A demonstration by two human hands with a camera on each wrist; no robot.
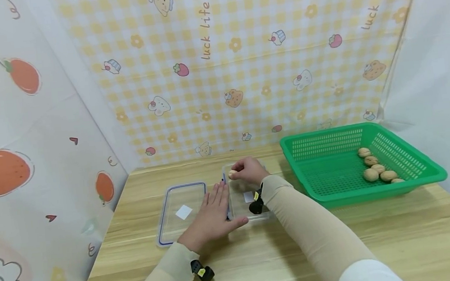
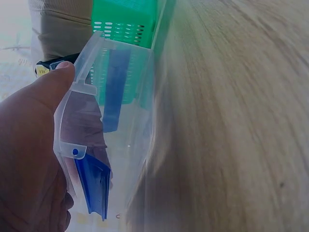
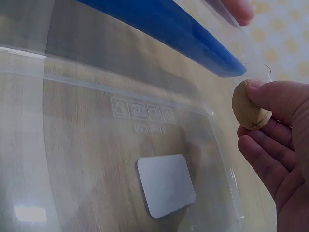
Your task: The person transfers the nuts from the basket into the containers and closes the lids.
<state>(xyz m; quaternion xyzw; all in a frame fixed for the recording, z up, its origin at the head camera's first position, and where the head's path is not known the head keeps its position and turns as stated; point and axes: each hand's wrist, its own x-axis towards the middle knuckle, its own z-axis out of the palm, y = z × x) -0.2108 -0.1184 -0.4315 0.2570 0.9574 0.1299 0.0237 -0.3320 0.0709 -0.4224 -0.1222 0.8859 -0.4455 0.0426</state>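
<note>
My right hand (image 1: 251,172) pinches a walnut (image 3: 250,107) between thumb and fingers, over the far left corner of a clear plastic container (image 1: 239,208). Inside the container, a pale square (image 3: 166,186) lies on the bottom. Along the container's left side rests my left hand (image 1: 210,218), its fingers straight and its thumb out over the near rim. Blue-lined locking flaps (image 2: 94,186) hang at the container's side in the left wrist view. To the left on the table lies a clear lid (image 1: 172,204) with a blue seal, partly behind my left wrist.
A green plastic basket (image 1: 316,198) stands to the right of the container, with several walnuts (image 1: 371,174) gathered on its right side. All of it sits on a wood-grain table (image 1: 257,259). A checked cloth (image 1: 211,78) hangs behind the table.
</note>
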